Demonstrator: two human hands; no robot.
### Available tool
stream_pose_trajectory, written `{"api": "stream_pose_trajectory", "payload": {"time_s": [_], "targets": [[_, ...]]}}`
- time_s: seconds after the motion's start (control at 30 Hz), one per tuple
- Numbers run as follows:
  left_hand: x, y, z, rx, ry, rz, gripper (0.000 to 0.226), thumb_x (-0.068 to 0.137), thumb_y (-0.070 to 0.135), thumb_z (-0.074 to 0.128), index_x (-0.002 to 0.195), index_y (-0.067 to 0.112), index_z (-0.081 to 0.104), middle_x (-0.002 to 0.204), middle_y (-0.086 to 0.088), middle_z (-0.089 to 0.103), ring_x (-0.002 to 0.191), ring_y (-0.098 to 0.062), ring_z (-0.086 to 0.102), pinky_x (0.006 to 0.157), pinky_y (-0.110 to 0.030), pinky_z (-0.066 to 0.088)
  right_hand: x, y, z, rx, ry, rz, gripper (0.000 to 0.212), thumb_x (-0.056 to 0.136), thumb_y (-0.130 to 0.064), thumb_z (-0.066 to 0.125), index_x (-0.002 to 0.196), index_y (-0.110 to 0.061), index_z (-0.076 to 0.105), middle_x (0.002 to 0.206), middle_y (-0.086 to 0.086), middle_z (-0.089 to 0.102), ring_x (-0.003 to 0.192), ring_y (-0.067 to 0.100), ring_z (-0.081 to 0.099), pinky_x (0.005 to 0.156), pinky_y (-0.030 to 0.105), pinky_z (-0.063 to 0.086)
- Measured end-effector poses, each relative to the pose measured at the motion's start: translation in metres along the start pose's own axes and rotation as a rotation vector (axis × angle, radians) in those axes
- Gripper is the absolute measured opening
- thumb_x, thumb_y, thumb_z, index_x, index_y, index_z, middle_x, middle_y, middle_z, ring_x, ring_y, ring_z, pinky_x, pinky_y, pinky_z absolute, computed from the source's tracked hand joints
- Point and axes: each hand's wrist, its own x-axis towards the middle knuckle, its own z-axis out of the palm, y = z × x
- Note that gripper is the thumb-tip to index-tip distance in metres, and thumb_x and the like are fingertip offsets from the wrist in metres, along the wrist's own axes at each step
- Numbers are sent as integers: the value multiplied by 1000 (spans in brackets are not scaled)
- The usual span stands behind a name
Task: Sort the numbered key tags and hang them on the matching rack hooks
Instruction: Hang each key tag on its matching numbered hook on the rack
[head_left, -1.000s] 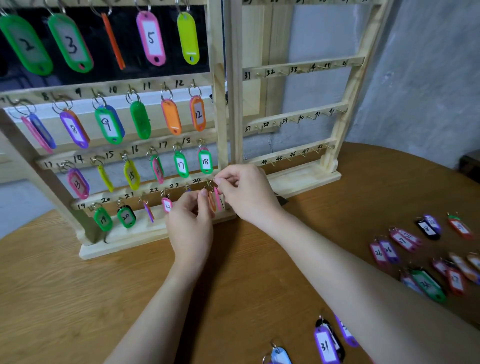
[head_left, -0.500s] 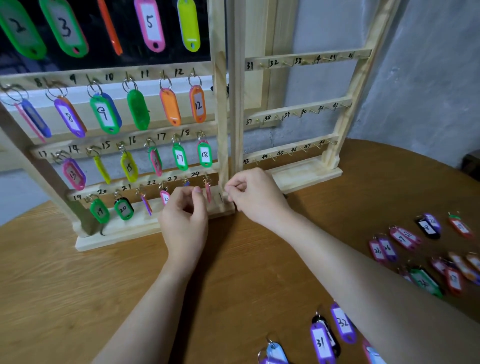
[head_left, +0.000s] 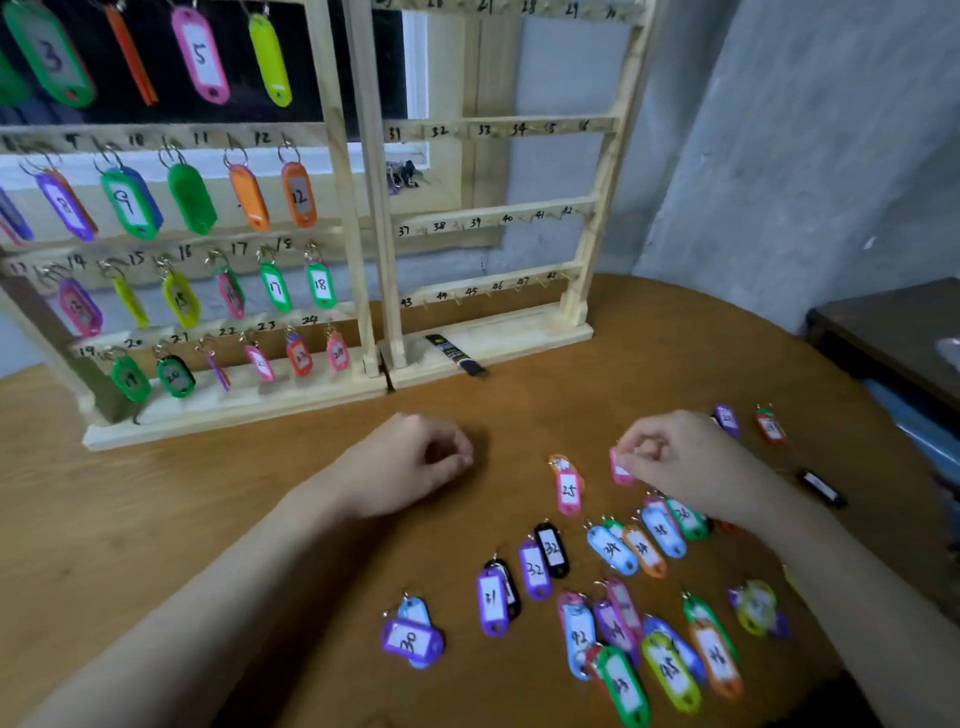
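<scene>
Pink plastic key tag (head_left: 621, 467): now pinched by right hand (head_left: 675, 457) fingers, near the surface's right edge.
Left hand (head_left: 410, 462): withdrawn from wooden rack (head_left: 358, 208), loosely curled, holding nothing.
Hook 24: filled; next tag begun.

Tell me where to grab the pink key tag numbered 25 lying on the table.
Pinch the pink plastic key tag numbered 25 by its narrow far end, near the metal ring, coming from above. It lies flat on the wooden table, label up, with bare wood on both sides, so fingers can close across its long edges.
</scene>
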Motion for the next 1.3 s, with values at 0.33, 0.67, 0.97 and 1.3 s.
{"api": "stream_pose_trajectory", "payload": {"time_s": [0.33,0.67,0.97,1.3], "targets": [[40,85,65,57,36,-353,55,73,77,65,86,24,75,83,5,72,83,-16,66,77,-36,53,8,0,9,-9,-65,-14,13,90,-29,73,77,-29,73,67,-13,68,72,7,68,69,29,57],[31,84,58,-71,160,-481,28,88,36,72,65,20,70,71,1,69,71,-17,61,64,-28,41,21,-15,25,-195,-113,1,31,89,-46,72,85,-16,68,89,-1,67,78,19,64,63,31,50],[-7,80,26,-247,283,-451,15,95,21,67,80,21,71,70,4,70,57,-1,57,60,-20,44,40,-41,44,-160,-128,53,34,89,-42,75,103,-14,62,101,5,66,90,25,62,69,33,48],[-35,77,-7,-347,302,-397,33,104,28,53,84,16,76,78,-4,74,64,-9,53,67,-27,43,30,-66,42,277,-334,-245,14,107,-21,46,99,-18,58,79,-2,75,69,13,65,61,26,46]]}}
